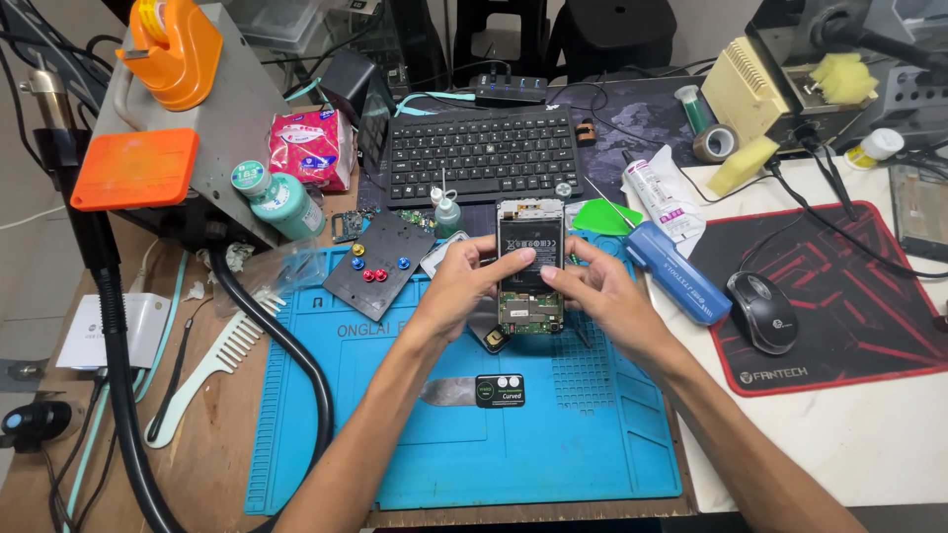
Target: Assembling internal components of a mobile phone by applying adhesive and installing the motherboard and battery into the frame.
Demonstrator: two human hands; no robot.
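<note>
Opened phone (531, 259) held above a blue repair mat (444, 434) on my cluttered table (212, 434), keyboard (482, 153) behind; left hand (464, 286) and right hand (592, 291) grasp its opposite edges, fingers curled.

The left hand (464, 281) and right hand (592, 291) cover the side edges of the opened phone (530, 266). Its board parts are too small to tell. The bench (869, 444) runs off the right edge.
</note>
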